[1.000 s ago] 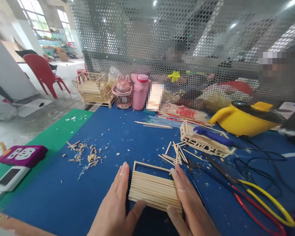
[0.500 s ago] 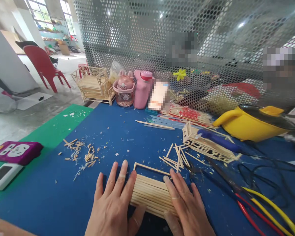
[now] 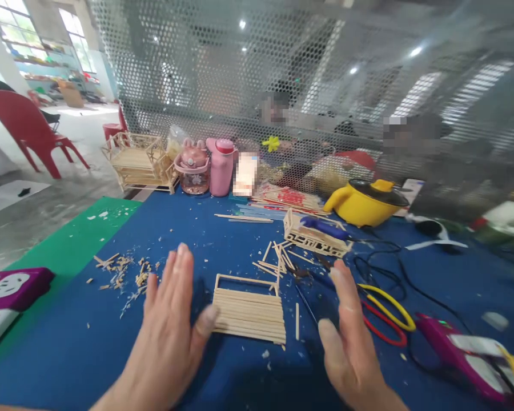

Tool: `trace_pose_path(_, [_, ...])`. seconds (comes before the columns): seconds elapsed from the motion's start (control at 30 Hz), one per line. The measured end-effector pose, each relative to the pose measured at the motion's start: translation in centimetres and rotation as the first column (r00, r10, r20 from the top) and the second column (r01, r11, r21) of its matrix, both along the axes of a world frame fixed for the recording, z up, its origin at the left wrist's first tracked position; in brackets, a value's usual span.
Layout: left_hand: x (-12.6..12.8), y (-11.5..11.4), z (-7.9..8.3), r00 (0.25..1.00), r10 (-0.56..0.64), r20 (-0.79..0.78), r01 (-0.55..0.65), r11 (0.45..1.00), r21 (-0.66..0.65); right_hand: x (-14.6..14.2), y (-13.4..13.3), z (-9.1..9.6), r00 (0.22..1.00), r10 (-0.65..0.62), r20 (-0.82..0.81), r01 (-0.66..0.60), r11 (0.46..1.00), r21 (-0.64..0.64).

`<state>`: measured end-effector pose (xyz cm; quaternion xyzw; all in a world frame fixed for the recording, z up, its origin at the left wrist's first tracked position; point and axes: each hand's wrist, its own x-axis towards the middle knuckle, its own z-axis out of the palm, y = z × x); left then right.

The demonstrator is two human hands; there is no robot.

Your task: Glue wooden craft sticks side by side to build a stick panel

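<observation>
Spreading both hands either side of the panel (image 3: 248, 314), you grip nothing. Left hand (image 3: 171, 319) is wide, thumb right by the panel's left edge; can't tell if it touches. Right hand (image 3: 353, 337) is well off the right edge, thumb and fingers parted. Panel lies flat on the blue mat (image 3: 89, 359) between them, frame end pointing away from you.

Risks: left thumb could knock the panel askew if it swings in. Stick joints can't be judged; hard side pressure might buckle or split them. Frame end looks thin, may bend if lifted there. Loose stick (image 3: 297, 321) could jam under the panel if that slides right. Careless right-hand sweep might catch the red-and-yellow handles (image 3: 405, 309).
</observation>
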<state>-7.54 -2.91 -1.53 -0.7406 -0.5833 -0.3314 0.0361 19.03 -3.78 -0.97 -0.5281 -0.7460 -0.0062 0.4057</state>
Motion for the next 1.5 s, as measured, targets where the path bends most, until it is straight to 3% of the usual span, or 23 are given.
trace_pose_path(0.1, [-1.4, 4.6, 4.3, 0.993, 0.118, 0.001, -0.117, 0.990, 0.074, 1.3, 2.2, 1.2, 0.996, -0.071, -0.050, 0.070, 0.997, -0.033])
trace_pose_path(0.2, [-1.0, 10.5, 6.2, 0.987, 0.126, -0.098, -0.133, 0.989, -0.063, 1.5, 5.4, 1.5, 1.000, -0.023, -0.004, 0.023, 1.000, -0.017])
trace_pose_path(0.3, [0.7, 15.7, 5.0, 0.983, -0.006, -0.186, -0.029, 0.982, -0.186, 0.8, 7.3, 0.6, 0.997, 0.045, 0.064, -0.046, 0.999, 0.012])
trace_pose_path(0.4, [2.2, 19.5, 2.7, 0.960, -0.125, -0.251, 0.046, 0.952, -0.301, 0.4, 7.1, -0.6, 0.984, 0.126, 0.130, -0.126, 0.992, -0.005])
trace_pose_path(0.53, [2.6, 22.5, 1.2, 0.949, -0.151, -0.275, 0.031, 0.917, -0.399, 1.4, 5.9, -1.1, 0.980, 0.128, 0.152, -0.122, 0.991, -0.047])
trace_pose_path(0.63, [2.4, 23.3, 0.9, 0.951, -0.170, -0.259, 0.036, 0.891, -0.453, 2.2, 5.9, -0.9, 0.985, 0.111, 0.130, -0.093, 0.986, -0.139])
trace_pose_path(0.83, [0.9, 22.2, 0.7, 0.970, -0.174, -0.173, 0.051, 0.831, -0.553, 2.3, 6.3, -0.7, 0.990, 0.114, 0.080, -0.088, 0.958, -0.272])
trace_pose_path(0.93, [-0.3, 20.5, 1.9, 0.984, -0.168, -0.066, 0.100, 0.813, -0.574, 2.3, 6.3, -0.6, 0.992, 0.112, 0.049, -0.096, 0.962, -0.255])
trace_pose_path(1.03, [-0.4, 16.9, 3.8, 0.973, -0.203, 0.114, 0.231, 0.782, -0.579, 1.9, 6.3, -0.4, 0.995, 0.085, -0.044, -0.093, 0.975, -0.203])
trace_pose_path(1.13, [1.4, 11.7, 5.0, 0.884, -0.324, 0.337, 0.466, 0.668, -0.581, 0.3, 5.5, 0.2, 0.969, 0.065, -0.240, -0.121, 0.966, -0.229])
trace_pose_path(1.23, [4.5, 6.7, 5.1, 0.763, -0.412, 0.498, 0.645, 0.529, -0.551, -2.3, 4.2, 1.8, 0.903, 0.132, -0.409, -0.264, 0.922, -0.285])
trace_pose_path(1.27, [5.4, 5.5, 5.0, 0.683, -0.399, 0.612, 0.727, 0.451, -0.517, -3.0, 3.8, 2.5, 0.890, 0.167, -0.425, -0.314, 0.899, -0.304])
trace_pose_path(1.33, [6.5, 4.0, 4.7, 0.635, -0.405, 0.658, 0.770, 0.403, -0.495, -3.9, 3.4, 4.2, 0.890, 0.216, -0.401, -0.368, 0.859, -0.356])
trace_pose_path(1.4, [6.2, 3.6, 4.8, 0.633, -0.401, 0.663, 0.768, 0.432, -0.473, -3.7, 3.4, 5.8, 0.906, 0.205, -0.372, -0.346, 0.863, -0.367])
trace_pose_path(1.47, [4.6, 3.9, 4.8, 0.687, -0.367, 0.627, 0.700, 0.564, -0.438, -2.5, 3.8, 6.5, 0.941, 0.113, -0.320, -0.229, 0.907, -0.354])
trace_pose_path(1.5, [3.5, 4.2, 4.6, 0.738, -0.311, 0.600, 0.621, 0.660, -0.422, -1.7, 4.0, 6.4, 0.963, 0.078, -0.259, -0.169, 0.922, -0.349])
